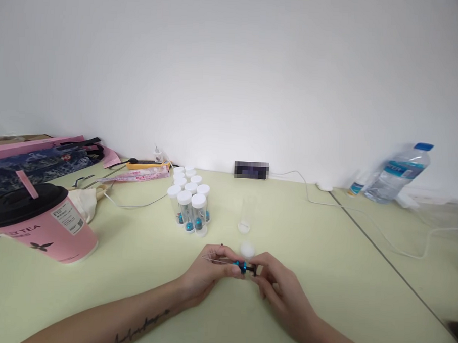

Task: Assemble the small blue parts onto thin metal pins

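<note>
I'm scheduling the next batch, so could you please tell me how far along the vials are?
Done: a cluster of capped vials stands together, the front ones showing blue pieces inside. In hand: the left hand holds tweezers and the right hand pinches a small blue part. Remaining: one clear vial stands open, its white cap lying on the table.

A pink tea cup (48,229) is set at left, before a pink box (32,153); a water bottle (399,171) is seen tilted at far right.
</note>
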